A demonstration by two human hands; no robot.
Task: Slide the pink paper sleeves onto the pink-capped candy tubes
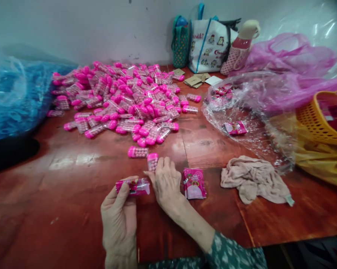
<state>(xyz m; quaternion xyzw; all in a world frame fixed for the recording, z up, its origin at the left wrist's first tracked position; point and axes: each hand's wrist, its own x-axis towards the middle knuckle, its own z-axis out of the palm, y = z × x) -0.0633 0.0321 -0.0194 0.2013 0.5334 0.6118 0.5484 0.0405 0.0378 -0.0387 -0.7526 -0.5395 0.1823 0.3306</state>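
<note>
While our left hand (pixel 119 213) pinches a wrapped pink packet (pixel 133 186) lying crosswise, our right hand (pixel 165 181) curls its fingers onto a candy capsule (pixel 152 160) standing lengthwise just ahead on the tabletop (pixel 73 194), nearer the right.

Left hand (pixel 119 220): entering at 6 o'clock, thumb and fingers pinched shut. Right hand (pixel 166 183): forearm from 5 o'clock, palm down, fingertips curled at 12 o'clock.

Two hands (pixel 120 216), one cloth (pixel 252 179), one basket (pixel 322 119), two bags (pixel 210 45)
</note>
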